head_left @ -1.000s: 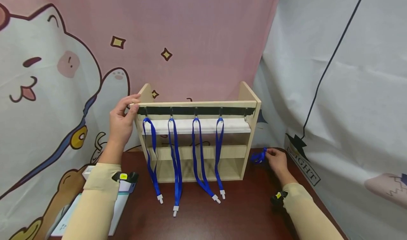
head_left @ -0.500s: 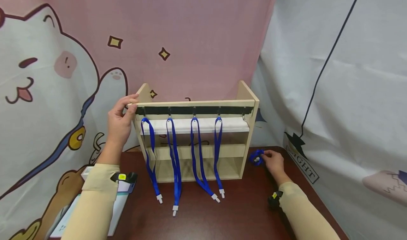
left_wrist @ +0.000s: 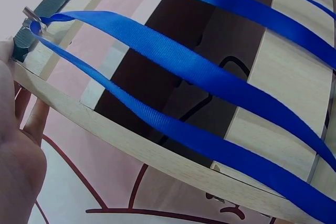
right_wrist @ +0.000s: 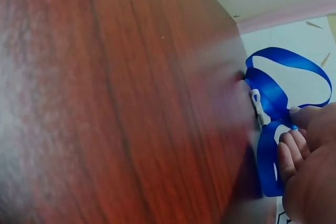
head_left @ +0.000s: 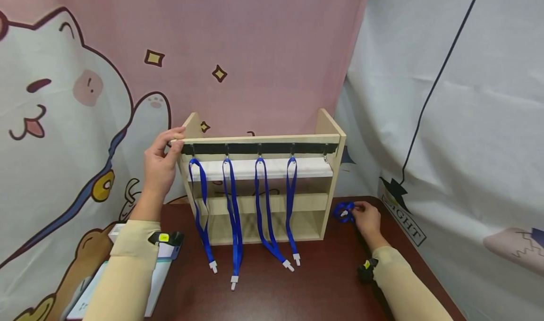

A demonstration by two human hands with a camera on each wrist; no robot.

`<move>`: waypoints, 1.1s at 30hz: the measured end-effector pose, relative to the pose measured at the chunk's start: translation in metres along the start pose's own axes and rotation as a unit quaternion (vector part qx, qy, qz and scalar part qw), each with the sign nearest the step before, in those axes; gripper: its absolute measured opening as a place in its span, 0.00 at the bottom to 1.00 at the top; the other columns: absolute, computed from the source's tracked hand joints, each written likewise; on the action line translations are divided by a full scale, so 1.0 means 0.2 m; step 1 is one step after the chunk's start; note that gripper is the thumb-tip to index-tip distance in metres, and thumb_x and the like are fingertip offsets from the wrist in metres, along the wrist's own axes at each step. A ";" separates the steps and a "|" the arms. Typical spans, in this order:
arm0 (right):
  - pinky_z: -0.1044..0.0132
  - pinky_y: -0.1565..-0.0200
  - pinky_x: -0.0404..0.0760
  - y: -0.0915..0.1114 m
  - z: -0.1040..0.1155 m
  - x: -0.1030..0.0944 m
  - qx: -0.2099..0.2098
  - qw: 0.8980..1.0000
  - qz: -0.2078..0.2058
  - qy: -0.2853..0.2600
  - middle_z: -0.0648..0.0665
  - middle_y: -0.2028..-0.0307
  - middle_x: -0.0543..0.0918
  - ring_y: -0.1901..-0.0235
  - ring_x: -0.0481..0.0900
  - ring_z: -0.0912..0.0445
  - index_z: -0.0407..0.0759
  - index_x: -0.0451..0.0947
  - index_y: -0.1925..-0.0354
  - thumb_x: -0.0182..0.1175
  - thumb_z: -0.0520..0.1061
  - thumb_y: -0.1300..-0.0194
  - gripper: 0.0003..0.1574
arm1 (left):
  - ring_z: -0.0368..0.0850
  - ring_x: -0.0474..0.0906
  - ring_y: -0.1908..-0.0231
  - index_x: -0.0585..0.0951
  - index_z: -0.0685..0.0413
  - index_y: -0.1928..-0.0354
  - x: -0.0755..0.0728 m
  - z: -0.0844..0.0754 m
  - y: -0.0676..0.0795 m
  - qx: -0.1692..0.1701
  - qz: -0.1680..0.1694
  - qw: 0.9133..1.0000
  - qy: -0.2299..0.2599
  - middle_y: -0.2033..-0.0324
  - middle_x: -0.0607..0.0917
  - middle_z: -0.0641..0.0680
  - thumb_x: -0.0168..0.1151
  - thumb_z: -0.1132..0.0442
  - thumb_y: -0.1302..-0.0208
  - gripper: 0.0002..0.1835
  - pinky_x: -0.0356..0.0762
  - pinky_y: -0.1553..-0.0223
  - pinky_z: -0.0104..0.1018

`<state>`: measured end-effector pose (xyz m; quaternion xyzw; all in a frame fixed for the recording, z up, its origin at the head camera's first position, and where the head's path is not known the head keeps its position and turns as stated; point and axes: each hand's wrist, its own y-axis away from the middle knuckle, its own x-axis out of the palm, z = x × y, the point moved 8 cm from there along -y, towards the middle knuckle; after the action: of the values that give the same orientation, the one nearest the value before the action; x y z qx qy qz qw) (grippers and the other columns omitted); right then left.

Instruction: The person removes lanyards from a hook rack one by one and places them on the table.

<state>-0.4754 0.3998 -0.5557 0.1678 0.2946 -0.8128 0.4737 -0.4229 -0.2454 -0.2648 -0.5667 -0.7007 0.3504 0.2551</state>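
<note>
My left hand (head_left: 160, 158) grips the upper left corner of a pale wooden shelf rack (head_left: 263, 139), thumb in front and fingers behind the side panel. Several blue lanyards (head_left: 233, 207) with white clips hang from hooks on the dark strip (head_left: 276, 147) along its front. The far right hook (head_left: 326, 159) bears no lanyard. Beside the rack's right side, my right hand (head_left: 368, 219) pinches a loosely coiled blue lanyard (head_left: 342, 212) between thumb and fingers. In the right wrist view its loops spread from the fingertips, and a white clip (right_wrist: 258, 107) shows among them.
The rack stands on a dark red-brown table (head_left: 272, 288). A white box (head_left: 163, 264) lies at the left, partly behind my left forearm. A pink printed curtain (head_left: 272, 52) hangs behind, and a white one (head_left: 459, 122) closes off the right side.
My right hand has moved slightly left with the blue lanyard, whose coil has opened into a rounder loop. The left hand keeps its hold on the rack.
</note>
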 end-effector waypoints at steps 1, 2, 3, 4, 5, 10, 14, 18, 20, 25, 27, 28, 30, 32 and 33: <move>0.67 0.61 0.79 0.00 0.00 0.00 0.000 1.000 0.001 -0.005 0.32 0.55 0.92 0.54 0.89 0.40 0.31 0.88 0.46 0.70 0.38 0.26 0.15 | 0.48 0.76 0.29 0.87 0.67 0.45 0.00 0.00 0.00 -0.001 0.000 1.000 0.000 0.33 0.86 0.53 0.65 0.64 0.18 0.11 0.84 0.44 0.29; 0.71 0.62 0.78 0.01 0.01 -0.01 0.001 1.000 0.003 -0.010 0.32 0.54 0.91 0.53 0.89 0.40 0.31 0.87 0.45 0.70 0.37 0.26 0.15 | 0.48 0.76 0.29 0.87 0.67 0.45 0.00 0.00 0.00 -0.001 0.000 1.000 0.000 0.33 0.86 0.53 0.65 0.64 0.18 0.11 0.84 0.44 0.29; 0.74 0.63 0.77 0.01 0.01 -0.02 0.002 1.000 0.005 -0.015 0.31 0.53 0.91 0.52 0.89 0.39 0.30 0.87 0.44 0.70 0.37 0.26 0.16 | 0.48 0.76 0.29 0.87 0.67 0.45 0.00 0.00 0.00 -0.002 0.000 1.000 -0.001 0.33 0.86 0.53 0.65 0.64 0.18 0.11 0.84 0.44 0.29; 0.77 0.63 0.75 0.02 0.01 -0.02 0.003 1.000 0.007 -0.022 0.30 0.52 0.91 0.50 0.89 0.38 0.30 0.86 0.43 0.70 0.37 0.26 0.17 | 0.48 0.76 0.29 0.87 0.67 0.45 0.00 0.00 0.00 -0.002 0.000 1.000 -0.002 0.33 0.86 0.53 0.65 0.64 0.18 0.11 0.84 0.44 0.29; 0.79 0.64 0.74 0.02 0.02 -0.03 0.004 1.000 0.009 -0.026 0.30 0.51 0.90 0.49 0.89 0.37 0.29 0.86 0.42 0.70 0.37 0.26 0.17 | 0.48 0.76 0.29 0.87 0.66 0.45 0.00 0.00 0.00 -0.001 0.001 1.000 -0.003 0.33 0.86 0.53 0.65 0.64 0.18 0.11 0.84 0.44 0.29; 0.82 0.63 0.74 0.07 0.05 -0.06 -0.005 0.999 0.025 -0.038 0.28 0.47 0.89 0.47 0.88 0.35 0.29 0.85 0.40 0.70 0.36 0.25 0.19 | 0.48 0.76 0.29 0.87 0.66 0.45 0.01 0.00 0.00 -0.002 0.002 1.000 -0.001 0.33 0.86 0.53 0.65 0.64 0.18 0.11 0.84 0.43 0.29; 0.81 0.61 0.75 0.11 0.09 -0.09 -0.020 0.998 0.036 -0.040 0.28 0.45 0.88 0.46 0.87 0.36 0.29 0.84 0.39 0.70 0.36 0.25 0.20 | 0.48 0.76 0.29 0.87 0.66 0.45 0.00 0.00 0.00 -0.003 0.001 1.000 0.000 0.33 0.86 0.53 0.65 0.64 0.18 0.11 0.84 0.43 0.30; 0.81 0.60 0.76 0.15 0.13 -0.12 -0.029 0.998 0.037 -0.042 0.29 0.42 0.87 0.45 0.87 0.37 0.30 0.84 0.37 0.71 0.36 0.24 0.21 | 0.48 0.76 0.29 0.87 0.66 0.44 0.00 0.00 0.01 -0.003 0.000 1.000 -0.003 0.33 0.86 0.53 0.65 0.64 0.17 0.11 0.84 0.43 0.30; 0.81 0.60 0.77 0.17 0.15 -0.14 -0.029 0.998 0.035 -0.044 0.30 0.42 0.87 0.46 0.87 0.39 0.31 0.84 0.37 0.71 0.37 0.24 0.21 | 0.48 0.76 0.29 0.87 0.66 0.44 0.00 -0.01 0.01 -0.002 0.001 1.000 -0.002 0.33 0.86 0.53 0.64 0.64 0.17 0.11 0.84 0.42 0.30; 0.79 0.61 0.78 0.23 0.21 -0.18 -0.026 0.998 0.026 -0.055 0.32 0.45 0.88 0.53 0.85 0.56 0.33 0.85 0.38 0.72 0.39 0.25 0.21 | 0.49 0.76 0.29 0.87 0.66 0.44 0.00 -0.01 0.01 0.001 0.001 1.000 0.001 0.33 0.86 0.54 0.64 0.64 0.17 0.11 0.84 0.42 0.30; 0.80 0.61 0.78 0.25 0.25 -0.19 -0.030 0.997 0.022 -0.067 0.31 0.45 0.89 0.56 0.83 0.64 0.33 0.85 0.38 0.73 0.39 0.25 0.21 | 0.49 0.76 0.29 0.87 0.66 0.44 0.00 -0.01 0.01 0.002 0.001 1.000 0.001 0.33 0.86 0.54 0.64 0.64 0.17 0.11 0.84 0.42 0.31; 0.81 0.61 0.78 0.26 0.27 -0.20 -0.033 0.996 0.018 -0.076 0.31 0.46 0.88 0.58 0.82 0.67 0.33 0.85 0.38 0.73 0.38 0.25 0.21 | 0.49 0.76 0.29 0.87 0.66 0.44 0.00 -0.01 0.00 0.002 0.001 1.000 0.002 0.33 0.86 0.53 0.64 0.64 0.17 0.11 0.84 0.42 0.31; 0.82 0.60 0.79 0.28 0.32 -0.22 -0.037 0.995 0.010 -0.094 0.31 0.47 0.88 0.60 0.81 0.71 0.34 0.85 0.38 0.73 0.37 0.25 0.20 | 0.49 0.76 0.29 0.87 0.66 0.44 0.00 -0.01 0.00 0.002 0.001 1.000 0.000 0.33 0.86 0.53 0.64 0.64 0.17 0.11 0.85 0.42 0.31; 0.82 0.60 0.79 0.31 0.37 -0.24 -0.045 0.993 0.000 -0.108 0.31 0.48 0.88 0.61 0.81 0.72 0.34 0.85 0.39 0.73 0.35 0.26 0.20 | 0.49 0.76 0.29 0.87 0.65 0.44 0.00 0.00 0.00 0.002 0.002 1.000 -0.001 0.33 0.86 0.53 0.64 0.64 0.17 0.11 0.85 0.42 0.31; 0.82 0.60 0.79 0.32 0.40 -0.25 -0.051 0.992 -0.005 -0.113 0.32 0.49 0.88 0.61 0.81 0.71 0.34 0.85 0.40 0.73 0.35 0.26 0.19 | 0.49 0.76 0.29 0.87 0.65 0.44 0.00 0.00 0.01 0.001 0.002 1.000 -0.002 0.33 0.86 0.53 0.64 0.64 0.17 0.11 0.85 0.42 0.31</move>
<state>-0.3948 0.3585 -0.4878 0.0490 0.2806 -0.8130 0.5078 -0.4221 -0.2448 -0.2654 -0.5672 -0.6995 0.3529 0.2540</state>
